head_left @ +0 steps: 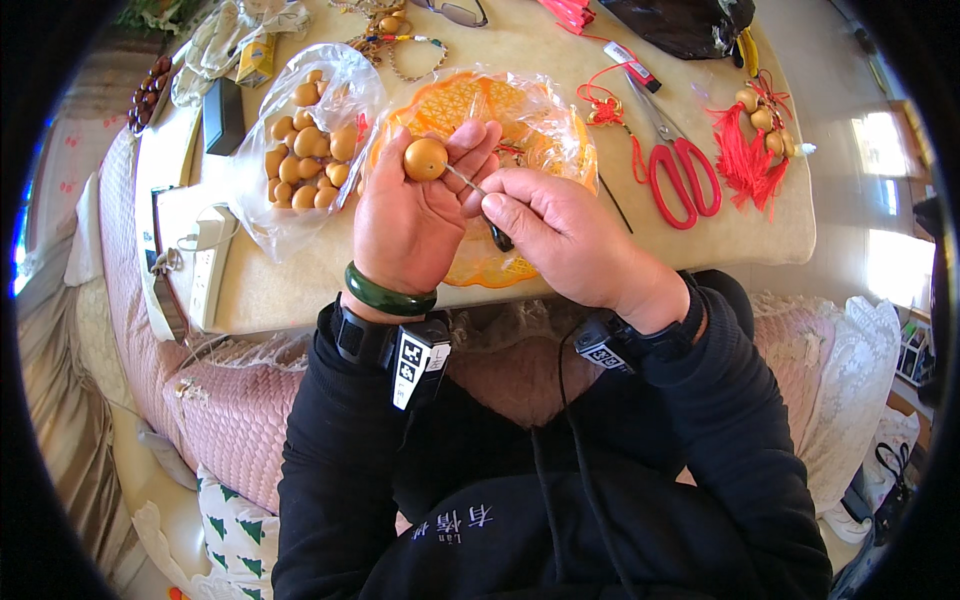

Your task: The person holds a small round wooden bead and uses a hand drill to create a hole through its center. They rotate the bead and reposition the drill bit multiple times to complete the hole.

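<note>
My left hand [412, 232] is palm up, with a round, shiny brown bead [426, 160] held at its thumb and fingers. A small dark dot marks the bead's near face. My right hand [572, 240] pinches a thin metal rod [466, 181], its tip close to or touching the bead. A black end [499, 238] shows below the right fingers, perhaps the rod's handle. Under both hands lies an orange openwork tray [490, 272], partly covered by clear plastic. A clear plastic bag [268, 228] of similar brown beads, some gourd-shaped, sits left of my left hand.
Red-handled scissors [686, 180] and a red knotted cord [606, 110] lie to the right. Beyond them are red tassels [742, 165] with brown beads. A white power strip [211, 262] and a dark box [223, 117] stand at the left. Glasses [462, 12] lie at the far edge.
</note>
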A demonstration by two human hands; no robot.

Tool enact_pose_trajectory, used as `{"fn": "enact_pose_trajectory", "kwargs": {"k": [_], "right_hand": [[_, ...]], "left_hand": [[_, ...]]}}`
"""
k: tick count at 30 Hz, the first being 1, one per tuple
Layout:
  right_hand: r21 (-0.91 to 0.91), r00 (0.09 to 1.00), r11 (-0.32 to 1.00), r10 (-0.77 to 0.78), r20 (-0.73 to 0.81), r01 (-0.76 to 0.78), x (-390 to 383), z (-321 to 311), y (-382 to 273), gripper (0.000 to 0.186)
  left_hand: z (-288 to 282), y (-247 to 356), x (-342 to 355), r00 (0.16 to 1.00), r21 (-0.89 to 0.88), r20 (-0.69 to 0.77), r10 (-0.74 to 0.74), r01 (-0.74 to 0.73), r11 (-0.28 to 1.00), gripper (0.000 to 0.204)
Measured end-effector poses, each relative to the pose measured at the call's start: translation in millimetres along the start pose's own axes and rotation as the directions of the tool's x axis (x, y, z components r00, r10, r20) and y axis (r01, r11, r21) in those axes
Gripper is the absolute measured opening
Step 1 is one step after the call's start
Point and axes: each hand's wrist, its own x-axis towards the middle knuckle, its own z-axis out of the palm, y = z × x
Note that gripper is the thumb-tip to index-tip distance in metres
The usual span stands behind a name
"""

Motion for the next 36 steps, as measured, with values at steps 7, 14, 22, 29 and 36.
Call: {"fn": "enact_pose_trajectory", "kwargs": {"k": [7,14,22,29,36], "right_hand": [[-0.015,1.000,1.000,0.014,-0.001,-0.014,-1,3,5,0.020],[-0.050,1.000,0.999,-0.001,-0.007,0.001,1,2,6,0.020],[-0.067,0.999,0.997,0.026,-0.035,-0.028,0,-2,1,0.020],[-0.061,0.996,0.998,-0.034,-0.083,0.029,2,1,5,0.020],[-0.226,0.996,0.972,-0.070,-0.051,0.057,-1,1,6,0.019]], "left_hand": [[7,-6,-3,0.999,0.099,-0.045,0.024,-0.019,0.995,0.043],[8,-8,-1,0.977,0.160,-0.189,0.099,-0.069,0.985,0.043],[15,-11,-2,0.969,0.291,-0.183,0.165,-0.107,0.951,0.033],[24,-13,-2,0.956,0.358,-0.209,0.205,-0.120,0.926,0.027],[21,-13,-4,0.977,0.438,-0.166,0.136,-0.050,0.898,0.023]]}}
